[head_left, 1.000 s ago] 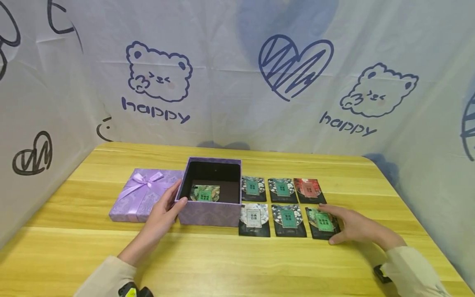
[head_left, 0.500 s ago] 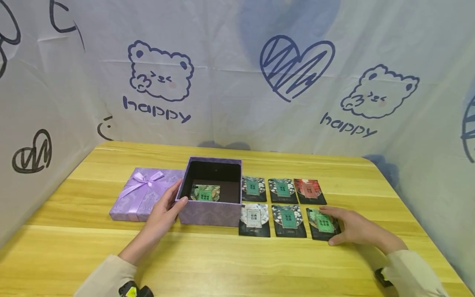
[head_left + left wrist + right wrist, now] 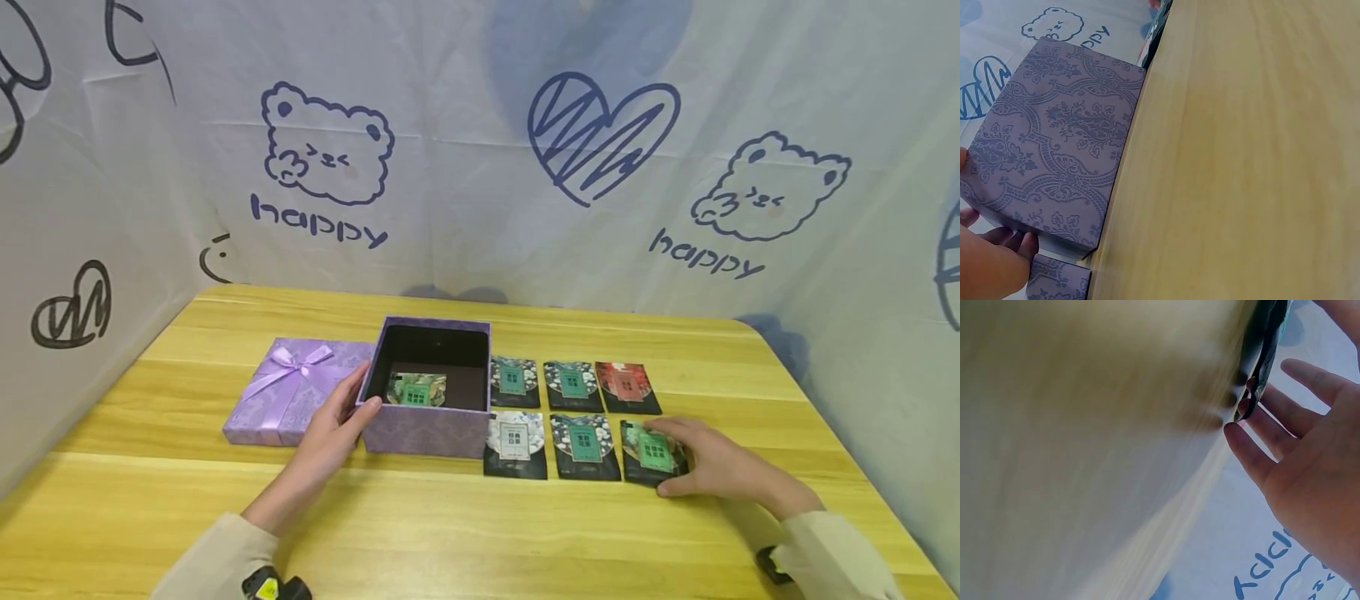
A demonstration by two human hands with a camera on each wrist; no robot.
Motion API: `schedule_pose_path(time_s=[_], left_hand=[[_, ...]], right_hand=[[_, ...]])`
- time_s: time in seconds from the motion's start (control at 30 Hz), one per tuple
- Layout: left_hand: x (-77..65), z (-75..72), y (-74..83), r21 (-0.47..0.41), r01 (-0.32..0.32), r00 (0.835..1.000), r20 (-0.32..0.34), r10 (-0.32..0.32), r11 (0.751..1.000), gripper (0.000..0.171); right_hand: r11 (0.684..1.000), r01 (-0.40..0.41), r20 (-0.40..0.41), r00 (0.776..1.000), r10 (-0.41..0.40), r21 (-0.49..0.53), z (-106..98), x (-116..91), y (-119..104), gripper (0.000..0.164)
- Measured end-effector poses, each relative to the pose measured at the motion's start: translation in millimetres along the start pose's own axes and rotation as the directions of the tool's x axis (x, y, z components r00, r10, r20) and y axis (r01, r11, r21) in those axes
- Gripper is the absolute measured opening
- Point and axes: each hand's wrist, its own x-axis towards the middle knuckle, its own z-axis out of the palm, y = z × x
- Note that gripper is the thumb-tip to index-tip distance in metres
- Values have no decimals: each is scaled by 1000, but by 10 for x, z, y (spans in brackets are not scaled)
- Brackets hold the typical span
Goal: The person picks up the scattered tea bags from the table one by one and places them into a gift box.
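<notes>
My left hand (image 3: 330, 442) grips the left front corner of an uncovered purple patterned gift box (image 3: 427, 432), thumb at the rim and fingers along its side. A green tea sachet (image 3: 416, 389) lies inside on the dark floor of the box. At the right end of the front row, my right hand (image 3: 716, 462) curls round the right side of another green tea sachet (image 3: 647, 450), fingers at its far edge and thumb at its near edge. The right wrist view shows the fingertips (image 3: 1230, 428) low at the table, beside the sachet's dark edge (image 3: 1264, 362).
The purple lid (image 3: 262, 400) with a ribbon bow lies left of the box. Right of the box are a white tea sachet (image 3: 515, 437), a red one (image 3: 628, 385) and several dark floral ones (image 3: 585, 442). A printed cloth (image 3: 450, 192) stands behind the wooden table (image 3: 450, 533).
My right thumb has shifted slightly left along the near edge of the green tea sachet. The left hand and the box stay in place.
</notes>
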Motion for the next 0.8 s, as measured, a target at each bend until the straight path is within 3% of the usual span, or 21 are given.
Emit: schedule_pose_path(time_s=[0.4, 0.8], left_hand=[[3, 8, -9, 6, 6, 1000, 4, -6, 1000, 61], [-5, 3, -17, 7, -5, 1000, 3, 5, 1000, 60]], right_hand=[[999, -15, -63, 998, 13, -29, 30, -5, -61, 80], [999, 6, -92, 996, -10, -36, 24, 61, -157, 82]])
